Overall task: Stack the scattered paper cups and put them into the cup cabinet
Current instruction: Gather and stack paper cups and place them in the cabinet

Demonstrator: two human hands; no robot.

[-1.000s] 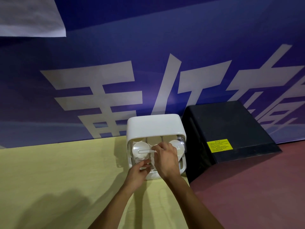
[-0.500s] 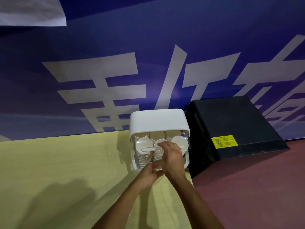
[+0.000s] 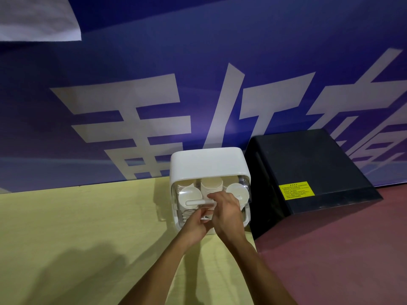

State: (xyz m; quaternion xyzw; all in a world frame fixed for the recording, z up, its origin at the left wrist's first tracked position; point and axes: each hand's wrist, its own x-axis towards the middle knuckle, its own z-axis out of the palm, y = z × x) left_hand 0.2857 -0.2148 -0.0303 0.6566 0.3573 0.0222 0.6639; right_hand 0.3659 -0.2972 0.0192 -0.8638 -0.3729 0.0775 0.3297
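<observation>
White cups (image 3: 211,183) fill the cabinet (image 3: 209,161); your right hand (image 3: 226,212) curls round its handle (image 3: 196,202), likely to close it. Whether your left hand (image 3: 196,227) grips anything is unclear.

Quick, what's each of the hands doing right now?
Left hand: at the clear plastic door's lower edge; grip cannot be told.
Right hand: grips the white bar handle of the white plastic cup cabinet.
</observation>
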